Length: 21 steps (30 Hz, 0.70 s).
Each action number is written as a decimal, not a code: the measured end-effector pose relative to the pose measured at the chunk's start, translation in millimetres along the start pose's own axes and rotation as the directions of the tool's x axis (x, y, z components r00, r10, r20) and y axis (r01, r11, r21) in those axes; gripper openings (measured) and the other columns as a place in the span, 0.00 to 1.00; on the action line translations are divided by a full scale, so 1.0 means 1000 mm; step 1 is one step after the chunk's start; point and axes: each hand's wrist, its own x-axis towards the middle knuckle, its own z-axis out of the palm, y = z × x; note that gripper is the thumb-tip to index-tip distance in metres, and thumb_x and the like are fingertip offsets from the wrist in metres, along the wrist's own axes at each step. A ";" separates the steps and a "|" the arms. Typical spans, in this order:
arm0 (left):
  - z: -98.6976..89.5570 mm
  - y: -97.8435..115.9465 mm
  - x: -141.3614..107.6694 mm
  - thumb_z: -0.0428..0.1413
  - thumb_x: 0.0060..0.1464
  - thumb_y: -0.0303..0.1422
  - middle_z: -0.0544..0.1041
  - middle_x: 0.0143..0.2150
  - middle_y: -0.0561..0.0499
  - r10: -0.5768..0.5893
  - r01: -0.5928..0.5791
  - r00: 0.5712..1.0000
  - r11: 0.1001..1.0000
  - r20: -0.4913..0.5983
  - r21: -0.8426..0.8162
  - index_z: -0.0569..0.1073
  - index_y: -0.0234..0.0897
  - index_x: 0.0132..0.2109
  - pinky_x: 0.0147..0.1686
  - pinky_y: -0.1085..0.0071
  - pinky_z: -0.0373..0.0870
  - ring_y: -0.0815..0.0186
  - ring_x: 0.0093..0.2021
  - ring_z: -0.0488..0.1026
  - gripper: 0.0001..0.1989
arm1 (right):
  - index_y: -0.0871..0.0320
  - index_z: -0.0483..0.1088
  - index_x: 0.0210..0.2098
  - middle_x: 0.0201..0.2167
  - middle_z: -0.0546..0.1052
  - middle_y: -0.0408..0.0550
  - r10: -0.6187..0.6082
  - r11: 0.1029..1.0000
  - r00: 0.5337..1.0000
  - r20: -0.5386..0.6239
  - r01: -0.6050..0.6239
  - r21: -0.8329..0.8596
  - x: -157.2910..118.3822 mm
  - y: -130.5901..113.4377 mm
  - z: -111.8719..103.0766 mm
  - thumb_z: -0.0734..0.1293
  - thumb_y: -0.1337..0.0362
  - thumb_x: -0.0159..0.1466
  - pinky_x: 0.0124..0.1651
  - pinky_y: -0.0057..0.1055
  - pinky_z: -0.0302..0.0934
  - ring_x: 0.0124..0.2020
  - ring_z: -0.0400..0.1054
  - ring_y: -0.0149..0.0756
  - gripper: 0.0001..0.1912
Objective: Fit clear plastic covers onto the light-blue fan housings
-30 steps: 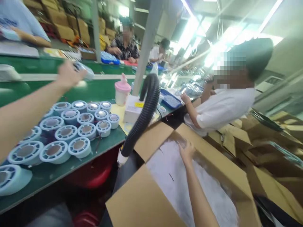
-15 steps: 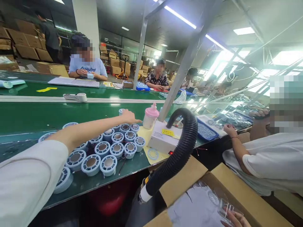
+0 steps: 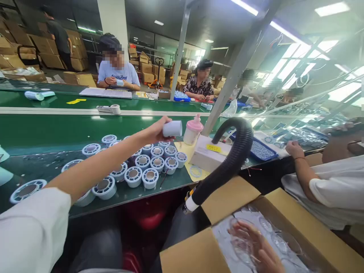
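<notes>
My left hand (image 3: 157,131) is closed round a light blue cylindrical housing (image 3: 173,129), held tilted on its side above the bench. Below that arm stand several light blue round units (image 3: 133,176) with spoked rims and round centres, some trailing thin wires. Down at the lower right, my right hand (image 3: 265,252) is inside an open cardboard box (image 3: 193,252), its fingers curled round a clear plastic cup (image 3: 241,250). Motion blur softens the fingers and the cup's outline. More clear plastic pieces (image 3: 281,242) lie in the box around it.
A pink-lidded bottle (image 3: 193,131) stands beside a white box (image 3: 209,153). A black ribbed hose (image 3: 227,167) arches between bench and cardboard box. A blue tray (image 3: 263,149) of small parts lies to the right. A co-worker's arm (image 3: 304,167) is close by; others sit across the green belt (image 3: 57,131).
My left hand has lifted the light blue housing, which its fingers hid before. My right hand has moved up and left, further into the cardboard box. The view has shifted.
</notes>
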 end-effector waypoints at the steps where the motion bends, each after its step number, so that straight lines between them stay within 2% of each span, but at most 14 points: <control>1: 0.001 -0.007 -0.022 0.34 0.64 0.41 0.77 0.31 0.43 -0.036 0.040 0.998 0.996 0.045 -0.082 0.72 0.30 0.42 0.24 0.73 0.69 0.65 0.28 0.74 0.25 | 0.50 0.73 0.52 0.48 0.77 0.56 -0.078 0.991 0.993 0.091 0.087 -0.103 -0.004 -0.007 0.020 0.66 0.49 0.61 0.41 0.40 0.73 0.46 0.75 0.50 0.22; 2: 0.004 -0.016 -0.044 0.35 0.63 0.40 0.77 0.30 0.43 -0.083 0.099 0.992 0.979 0.097 -0.177 0.72 0.30 0.40 0.22 0.73 0.68 0.65 0.25 0.73 0.24 | 0.50 0.70 0.55 0.51 0.75 0.57 -0.154 0.960 0.972 0.179 0.190 -0.204 -0.009 -0.014 0.041 0.66 0.53 0.62 0.45 0.39 0.72 0.49 0.74 0.49 0.23; 3: 0.010 -0.027 -0.068 0.38 0.61 0.40 0.77 0.31 0.43 -0.146 0.204 0.973 0.903 0.177 -0.378 0.71 0.31 0.40 0.21 0.74 0.67 0.65 0.25 0.73 0.22 | 0.49 0.68 0.58 0.54 0.72 0.56 -0.209 0.911 0.944 0.256 0.283 -0.300 -0.012 -0.021 0.062 0.67 0.57 0.61 0.49 0.38 0.70 0.51 0.72 0.48 0.25; 5: 0.026 -0.053 -0.112 0.44 0.58 0.41 0.78 0.32 0.43 -0.242 0.386 0.922 0.616 0.302 -0.687 0.71 0.33 0.39 0.24 0.71 0.70 0.62 0.29 0.76 0.17 | 0.48 0.66 0.59 0.55 0.70 0.54 -0.271 0.818 0.898 0.346 0.404 -0.409 -0.018 -0.033 0.098 0.68 0.62 0.61 0.52 0.35 0.68 0.54 0.70 0.46 0.27; 7: 0.047 -0.080 -0.149 0.50 0.56 0.40 0.79 0.35 0.45 -0.308 0.432 0.890 0.340 0.335 -0.835 0.71 0.35 0.38 0.29 0.69 0.73 0.61 0.33 0.77 0.12 | 0.47 0.65 0.60 0.55 0.69 0.53 -0.251 0.806 0.889 0.382 0.411 -0.426 -0.022 -0.039 0.125 0.67 0.64 0.62 0.54 0.34 0.67 0.55 0.68 0.44 0.27; 8: 0.057 -0.093 -0.164 0.53 0.54 0.38 0.79 0.37 0.45 -0.339 0.432 0.877 0.244 0.341 -0.868 0.72 0.35 0.39 0.31 0.68 0.74 0.62 0.35 0.77 0.11 | 0.48 0.64 0.60 0.55 0.68 0.52 -0.220 0.827 0.896 0.387 0.381 -0.413 -0.024 -0.041 0.133 0.66 0.64 0.62 0.54 0.33 0.66 0.55 0.68 0.43 0.26; 10: 0.075 -0.116 -0.183 0.57 0.50 0.32 0.80 0.41 0.46 -0.391 0.392 0.865 0.135 0.314 -0.910 0.73 0.35 0.41 0.39 0.69 0.74 0.63 0.40 0.77 0.10 | 0.47 0.63 0.60 0.54 0.68 0.51 -0.143 0.879 0.918 0.369 0.290 -0.379 -0.027 -0.040 0.145 0.64 0.63 0.64 0.53 0.33 0.66 0.54 0.69 0.41 0.24; 12: 0.088 -0.133 -0.192 0.56 0.49 0.30 0.80 0.41 0.47 -0.438 0.366 0.851 0.101 0.289 -0.925 0.74 0.34 0.41 0.44 0.70 0.73 0.64 0.43 0.77 0.10 | 0.48 0.64 0.59 0.53 0.69 0.50 -0.074 0.914 0.935 0.346 0.202 -0.352 -0.031 -0.038 0.151 0.63 0.63 0.64 0.53 0.33 0.67 0.52 0.69 0.40 0.23; 13: 0.092 -0.139 -0.193 0.56 0.51 0.31 0.80 0.40 0.48 -0.451 0.388 0.841 0.121 0.298 -0.914 0.74 0.34 0.39 0.44 0.70 0.73 0.65 0.42 0.77 0.08 | 0.48 0.64 0.59 0.52 0.69 0.50 -0.050 0.921 0.938 0.343 0.176 -0.347 -0.032 -0.038 0.153 0.62 0.63 0.65 0.53 0.33 0.67 0.51 0.70 0.40 0.23; 17: 0.096 -0.155 -0.187 0.52 0.57 0.41 0.79 0.31 0.48 -0.431 0.580 0.795 0.337 0.427 -0.742 0.75 0.33 0.38 0.33 0.71 0.72 0.66 0.30 0.76 0.15 | 0.52 0.65 0.59 0.51 0.69 0.53 -0.022 0.884 0.924 0.382 0.197 -0.425 -0.036 -0.039 0.159 0.64 0.63 0.63 0.54 0.37 0.66 0.53 0.68 0.43 0.24; 21: 0.093 -0.165 -0.183 0.51 0.57 0.41 0.80 0.34 0.47 -0.395 0.637 0.771 0.477 0.500 -0.605 0.75 0.32 0.39 0.33 0.73 0.72 0.66 0.32 0.76 0.16 | 0.53 0.66 0.59 0.51 0.67 0.56 -0.066 0.770 0.938 0.339 0.264 -0.581 -0.036 -0.039 0.159 0.64 0.63 0.62 0.51 0.40 0.68 0.51 0.68 0.45 0.25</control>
